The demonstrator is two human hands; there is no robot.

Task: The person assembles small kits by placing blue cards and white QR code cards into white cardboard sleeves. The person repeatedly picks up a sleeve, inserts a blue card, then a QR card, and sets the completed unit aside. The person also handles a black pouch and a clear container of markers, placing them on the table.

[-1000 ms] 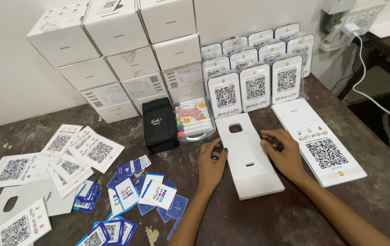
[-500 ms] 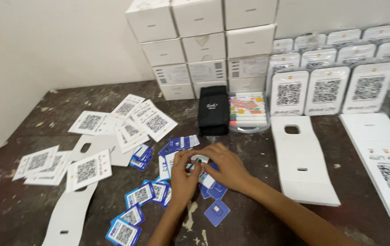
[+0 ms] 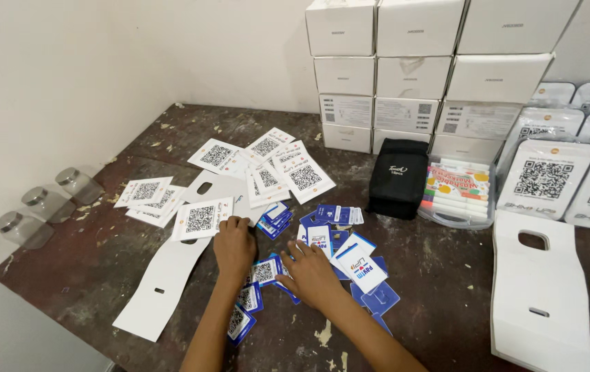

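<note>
our left hand (image 3: 234, 246) and right hand (image 3: 311, 273) rest flat, fingers spread and gripping nothing, on the scatter of small blue-and-white square code stickers (image 3: 322, 251) near the front of the worn dark brown table (image 3: 446, 275). we judge we are gathering and sorting these; the next move calls for pinching one up or sliding several together. left of the stickers lies a long white card cut-out with slots (image 3: 164, 282); beyond them, white paper sheets with black square codes (image 3: 267, 165). farther back from the stickers stand a black fabric pouch (image 3: 398, 178) and a clear box of coloured markers (image 3: 457, 193), then stacked white cardboard boxes (image 3: 412, 69).
</note>
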